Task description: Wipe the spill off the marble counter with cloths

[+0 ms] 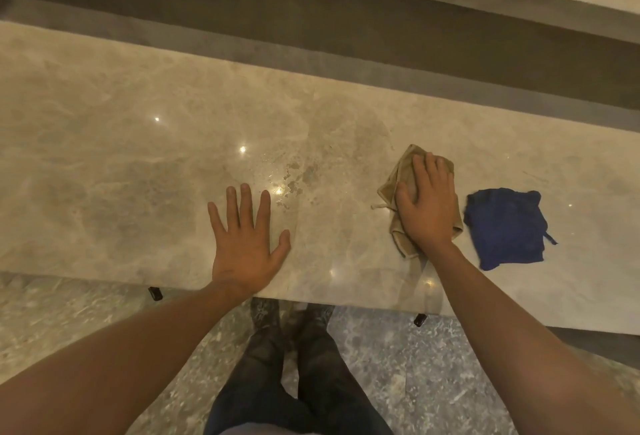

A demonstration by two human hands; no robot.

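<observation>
A patch of wet spill glistens on the beige marble counter, near its middle. My left hand lies flat on the counter just left of and below the spill, fingers spread, holding nothing. My right hand presses palm-down on a crumpled tan cloth, well to the right of the spill. A blue cloth lies crumpled on the counter right beside the tan one, untouched.
The counter's front edge runs just under my wrists, with two small dark brackets below it. Beyond the counter a dark recessed strip runs along the back. My legs and the speckled floor show below.
</observation>
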